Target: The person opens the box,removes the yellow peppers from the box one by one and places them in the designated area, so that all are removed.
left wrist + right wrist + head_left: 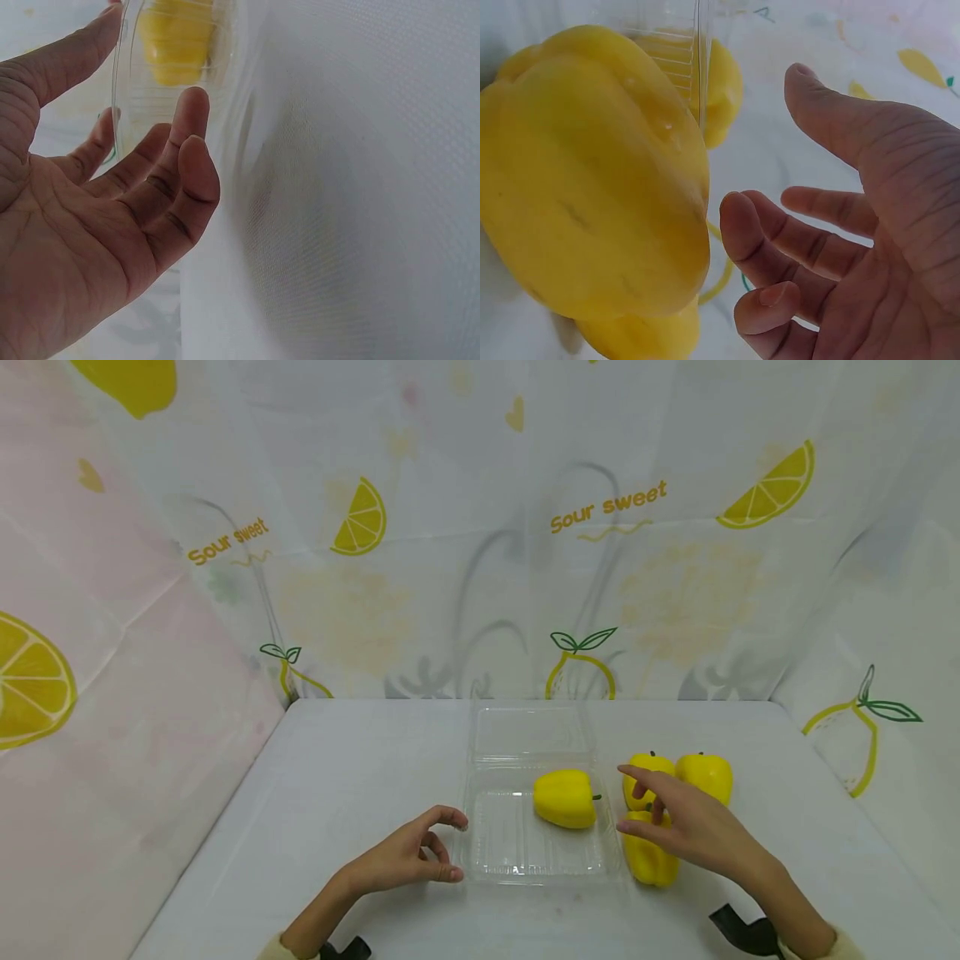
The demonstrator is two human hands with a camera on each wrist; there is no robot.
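A clear plastic clamshell box point(502, 839) lies on the table, its lid point(534, 732) folded back behind it. One yellow bell pepper point(564, 799) rests on its side in the box, stem to the right. At the box's left wall is my left hand point(408, 853), thumb and fingers apart and loosely bent, fingertips right at the rim. My right hand point(697, 822) hovers empty over the loose peppers on the right, fingers spread toward the box. Close below it in the right wrist view is a large yellow bell pepper point(592, 172).
Beside the box's right wall sit the loose yellow bell peppers: one in front point(651, 860), one behind point(647, 767), partly covered by my right hand, and one at the back right point(707, 774). A white cloth covers the table point(360, 760). Lemon-print curtains point(450, 527) enclose its back and sides.
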